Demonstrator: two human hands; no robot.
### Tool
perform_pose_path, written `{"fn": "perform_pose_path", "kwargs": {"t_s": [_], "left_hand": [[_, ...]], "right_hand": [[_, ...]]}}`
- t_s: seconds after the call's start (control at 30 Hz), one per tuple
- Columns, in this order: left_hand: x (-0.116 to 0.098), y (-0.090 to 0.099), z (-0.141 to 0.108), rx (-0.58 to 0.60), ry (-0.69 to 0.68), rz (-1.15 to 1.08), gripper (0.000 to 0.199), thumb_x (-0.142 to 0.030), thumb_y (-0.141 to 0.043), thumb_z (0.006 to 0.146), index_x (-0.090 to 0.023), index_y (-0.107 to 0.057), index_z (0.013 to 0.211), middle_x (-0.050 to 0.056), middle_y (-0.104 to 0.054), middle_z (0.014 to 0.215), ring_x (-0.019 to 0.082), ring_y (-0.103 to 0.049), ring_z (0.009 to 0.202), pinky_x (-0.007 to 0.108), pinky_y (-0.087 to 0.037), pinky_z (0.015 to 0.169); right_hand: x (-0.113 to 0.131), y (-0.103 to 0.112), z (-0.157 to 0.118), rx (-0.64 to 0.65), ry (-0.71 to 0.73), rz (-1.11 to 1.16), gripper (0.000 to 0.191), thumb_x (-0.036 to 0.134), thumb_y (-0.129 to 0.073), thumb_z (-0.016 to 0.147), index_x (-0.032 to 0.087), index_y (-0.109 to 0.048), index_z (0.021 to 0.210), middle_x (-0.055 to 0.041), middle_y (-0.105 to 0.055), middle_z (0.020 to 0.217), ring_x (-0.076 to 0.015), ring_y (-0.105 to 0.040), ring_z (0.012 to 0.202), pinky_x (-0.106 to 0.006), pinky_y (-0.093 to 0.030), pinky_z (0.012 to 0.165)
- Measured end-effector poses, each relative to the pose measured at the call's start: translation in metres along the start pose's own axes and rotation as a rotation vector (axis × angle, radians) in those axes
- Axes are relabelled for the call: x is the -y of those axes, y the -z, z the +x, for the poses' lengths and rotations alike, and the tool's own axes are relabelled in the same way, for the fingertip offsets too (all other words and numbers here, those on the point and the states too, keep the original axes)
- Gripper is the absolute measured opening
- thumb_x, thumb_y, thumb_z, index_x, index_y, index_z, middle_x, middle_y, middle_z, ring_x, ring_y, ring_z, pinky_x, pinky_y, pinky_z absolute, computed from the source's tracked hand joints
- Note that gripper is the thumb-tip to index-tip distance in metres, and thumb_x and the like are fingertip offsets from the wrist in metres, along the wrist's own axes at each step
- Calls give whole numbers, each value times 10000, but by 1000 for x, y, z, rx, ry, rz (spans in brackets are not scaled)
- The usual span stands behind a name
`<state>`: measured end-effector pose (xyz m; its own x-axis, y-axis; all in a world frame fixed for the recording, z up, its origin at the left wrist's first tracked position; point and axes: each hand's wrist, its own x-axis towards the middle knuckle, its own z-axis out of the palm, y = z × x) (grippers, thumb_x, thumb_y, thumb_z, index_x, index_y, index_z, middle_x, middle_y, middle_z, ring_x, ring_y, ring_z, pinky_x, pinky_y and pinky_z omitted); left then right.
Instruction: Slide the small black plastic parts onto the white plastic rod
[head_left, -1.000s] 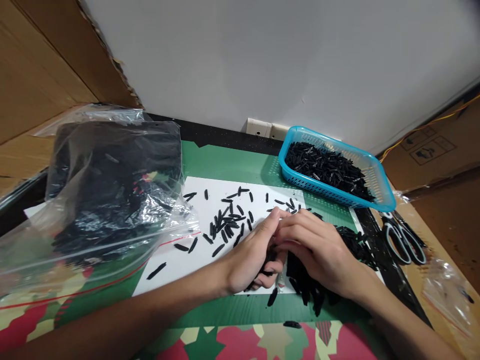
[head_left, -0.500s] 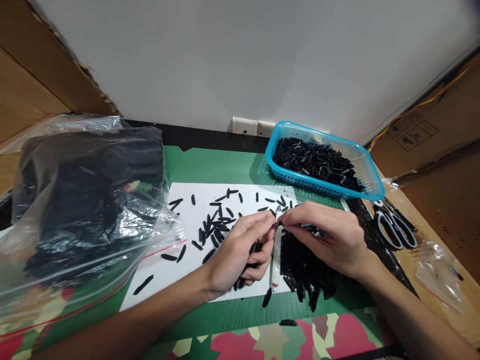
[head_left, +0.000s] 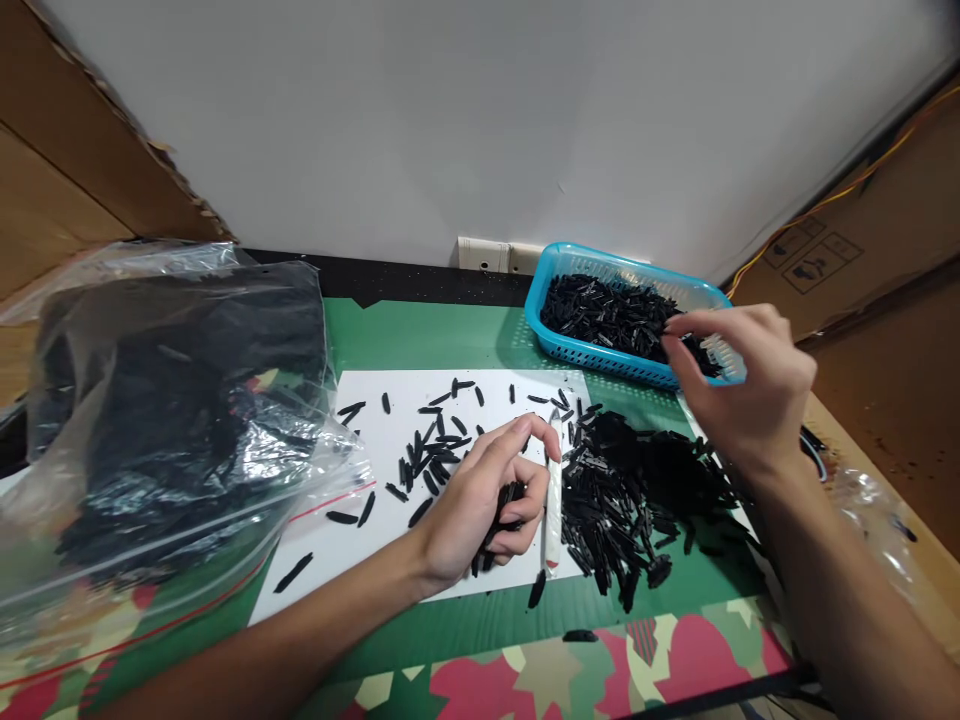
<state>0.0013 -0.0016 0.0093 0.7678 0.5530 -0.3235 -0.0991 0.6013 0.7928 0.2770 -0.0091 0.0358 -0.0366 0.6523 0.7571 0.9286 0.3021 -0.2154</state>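
Note:
My left hand (head_left: 480,500) is over the white paper (head_left: 352,560), its fingers curled round several small black strips (head_left: 510,505). Its bent index finger is beside a slim white pen-like stick (head_left: 554,510) with a red end. My right hand (head_left: 739,385) is raised at the near right side of a blue plastic basket (head_left: 600,357), thumb and index fingertip brought together in a pinch. Whatever lies between those tips is lost against the dark strips in the basket. A heap of loose black strips (head_left: 615,510) lies right of the stick, and more black strips (head_left: 435,450) are scattered on the paper.
A clear zip bag (head_left: 187,400) with black material covers the left side. Scissors (head_left: 814,450) are mostly hidden behind my right forearm, near a small clear bag (head_left: 862,510). Cardboard (head_left: 832,260) stands at the right, and a wall socket (head_left: 484,255) is behind the green mat (head_left: 420,335).
My right hand has left my left fingertips and moved up and right to the basket. My left index finger has curled down, while its other fingers still wrap the black strips.

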Motion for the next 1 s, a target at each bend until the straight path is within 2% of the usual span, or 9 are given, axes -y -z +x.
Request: {"fn": "perform_pose_path", "kwargs": {"t_s": [0.07,0.13,0.23,0.3,0.37,0.43,0.6,0.7,1.0], "left_hand": [[0,-1,0,-38,-37,-9,365,-621,-436,1058,-265,-503,1015,-130,-325,526,58,-228,354,123,-203,337],[-1,-2,0,-95,-54,-27,341,-609,-458,1057,-273,-497,1016,-131,-313,540,53,-212,366,113,-191,341],[-1,-5,0,-160,-26,-49,343,-627,-457,1051,-286,-489,1037,-130,-317,556,47,-197,372,100,-182,342],[0,-5,1,-187,-23,-50,346,-635,-458,1046,-291,-491,1063,-125,-338,567,46,-207,371,98,-200,338],[1,-6,1,-202,-42,-48,337,-627,-469,1042,-297,-497,1105,-120,-367,576,50,-232,367,105,-241,333],[1,-5,1,-191,-25,-51,346,-634,-471,1036,-307,-499,1145,-115,-385,583,55,-255,361,115,-266,329],[0,-3,0,-139,65,-71,340,-644,-452,1037,-331,-491,1164,-106,-431,612,49,-282,345,114,-240,330],[0,-2,0,-147,67,-73,317,-617,-456,1046,-321,-503,1151,-112,-424,597,41,-260,339,110,-239,328],[-4,3,2,15,81,-114,354,-500,-491,1058,-206,-528,864,-105,-351,562,26,-249,340,100,-226,320]], "right_hand": [[-11,2,4,-10,-88,-75,180,214,-769,935,261,-774,1108,-93,-778,1113,-327,-658,1097,-555,-499,1009],[-3,2,4,32,-86,17,152,232,-784,934,261,-780,1083,-94,-755,1165,-322,-651,1140,-549,-494,1026],[34,0,-2,238,39,366,132,185,-770,949,270,-776,1050,-68,-735,1116,-258,-674,1050,-465,-541,941],[62,-3,-7,392,207,580,140,162,-763,954,266,-776,1047,-67,-731,1097,-240,-657,1017,-433,-554,886],[81,-8,-13,528,306,701,214,89,-681,984,257,-779,1072,-77,-731,1126,-229,-632,1038,-423,-563,899],[89,-13,-18,573,331,720,287,41,-615,997,261,-776,1088,-74,-733,1124,-221,-607,1038,-421,-562,915],[87,-20,-26,536,300,656,76,200,-708,1011,235,-757,1057,-77,-737,1074,-222,-570,980,-413,-550,898],[87,-20,-27,542,240,700,65,181,-689,1020,211,-747,1016,-75,-739,1041,-216,-571,968,-391,-545,882],[70,-22,-26,342,-235,925,74,156,-786,946,229,-782,955,-40,-710,954,-205,-670,931,-381,-551,869]]}}
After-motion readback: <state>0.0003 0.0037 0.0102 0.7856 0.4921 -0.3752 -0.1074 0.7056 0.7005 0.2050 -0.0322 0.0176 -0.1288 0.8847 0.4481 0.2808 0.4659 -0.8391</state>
